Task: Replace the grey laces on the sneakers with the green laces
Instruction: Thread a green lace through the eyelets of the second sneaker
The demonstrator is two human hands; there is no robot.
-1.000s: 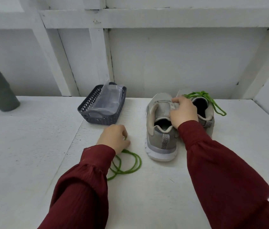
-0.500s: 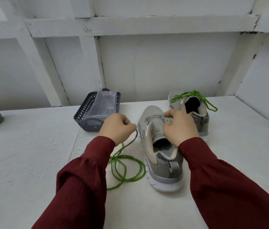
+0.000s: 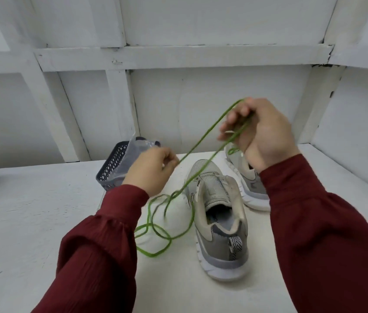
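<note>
A: One white counter (image 3: 42,222), two sneakers. Where does the lacing stand?

B: The near sneaker (image 3: 221,224) stands heel toward us with no lace showing on it. The far sneaker (image 3: 253,188), just behind it, already shows a bit of green. The green lace (image 3: 203,136) rises in two strands from a loose tangle on the counter, left of the near sneaker, to the raised right hand (image 3: 262,132).

A: And each grip?

B: The right grip is curled round the lace. The left hand (image 3: 153,170) seems to pinch one strand lower down. I'd shake out the tangle, match the ends to find the middle, then start at the bottom eyelets.
</note>
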